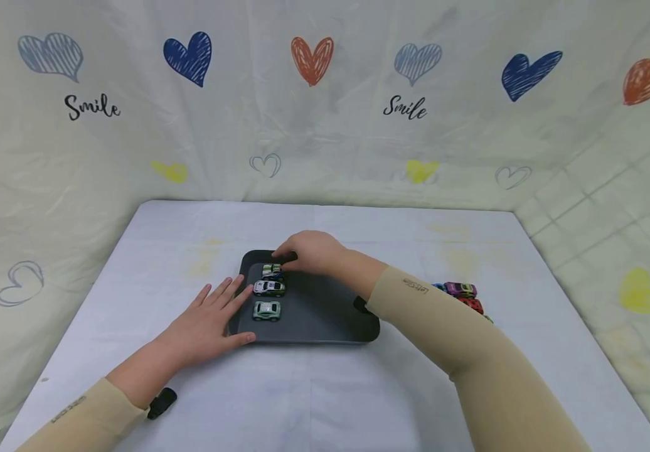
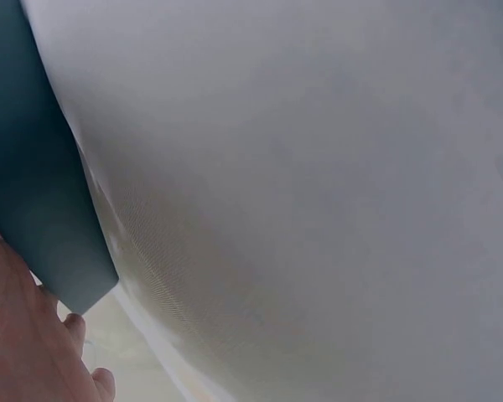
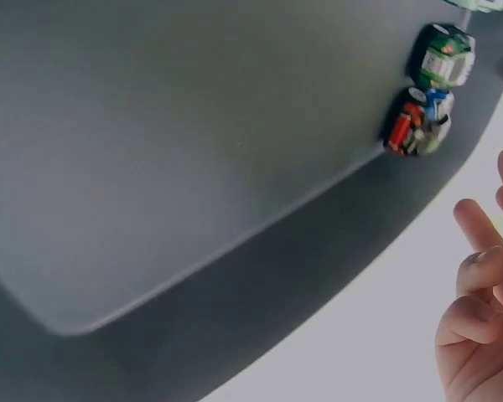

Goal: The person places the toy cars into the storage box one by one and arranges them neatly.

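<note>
A dark grey tray (image 1: 325,314) holds a column of toy cars along its left side. A multicoloured toy car (image 1: 271,270) is at the back, a white-and-black toy car (image 1: 269,288) just in front of it, and a pale green toy car (image 1: 266,311) nearest me. My left hand (image 1: 203,329) rests against the tray's left edge with its fingers spread. Beside the back car, over the tray's far edge, is my right hand (image 1: 316,251). The right wrist view shows this hand (image 3: 486,310) with loosely bent fingers and nothing between them.
Right of the tray lie more toy cars, among them a purple one (image 1: 460,289) and a red one (image 1: 471,305), partly hidden behind my right sleeve (image 1: 443,333). A white cloth covers the table (image 1: 234,402). Behind it hangs a heart-printed curtain (image 1: 347,138).
</note>
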The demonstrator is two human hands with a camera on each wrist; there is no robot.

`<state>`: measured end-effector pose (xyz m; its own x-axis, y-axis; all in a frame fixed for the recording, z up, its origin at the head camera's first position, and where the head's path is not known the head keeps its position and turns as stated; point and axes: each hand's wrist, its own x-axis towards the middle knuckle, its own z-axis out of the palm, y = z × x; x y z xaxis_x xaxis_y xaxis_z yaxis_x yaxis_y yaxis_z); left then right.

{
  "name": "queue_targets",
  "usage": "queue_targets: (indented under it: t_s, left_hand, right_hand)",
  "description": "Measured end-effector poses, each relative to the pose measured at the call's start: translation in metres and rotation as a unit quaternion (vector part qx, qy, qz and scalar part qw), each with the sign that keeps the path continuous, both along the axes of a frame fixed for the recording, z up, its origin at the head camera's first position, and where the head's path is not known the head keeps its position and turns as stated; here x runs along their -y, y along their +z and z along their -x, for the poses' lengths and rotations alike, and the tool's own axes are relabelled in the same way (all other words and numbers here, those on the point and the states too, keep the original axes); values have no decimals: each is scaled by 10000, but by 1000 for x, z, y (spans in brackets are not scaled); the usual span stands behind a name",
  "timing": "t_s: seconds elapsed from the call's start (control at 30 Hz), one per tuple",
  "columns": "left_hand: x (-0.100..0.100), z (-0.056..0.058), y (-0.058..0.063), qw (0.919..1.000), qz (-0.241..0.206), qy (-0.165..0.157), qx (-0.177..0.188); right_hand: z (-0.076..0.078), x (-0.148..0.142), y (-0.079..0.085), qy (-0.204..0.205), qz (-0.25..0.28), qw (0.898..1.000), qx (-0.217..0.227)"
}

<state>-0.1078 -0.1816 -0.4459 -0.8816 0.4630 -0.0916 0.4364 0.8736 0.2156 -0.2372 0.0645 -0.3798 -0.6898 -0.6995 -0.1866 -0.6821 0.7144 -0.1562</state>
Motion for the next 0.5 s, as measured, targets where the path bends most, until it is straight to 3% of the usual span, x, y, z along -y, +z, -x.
queue_targets:
  t_s: [0.5]
  left_hand:
    - [-1,0,1,10000,-21,-26,65]
  right_hand:
    - [-14,-79,21,-768,746,9941,155]
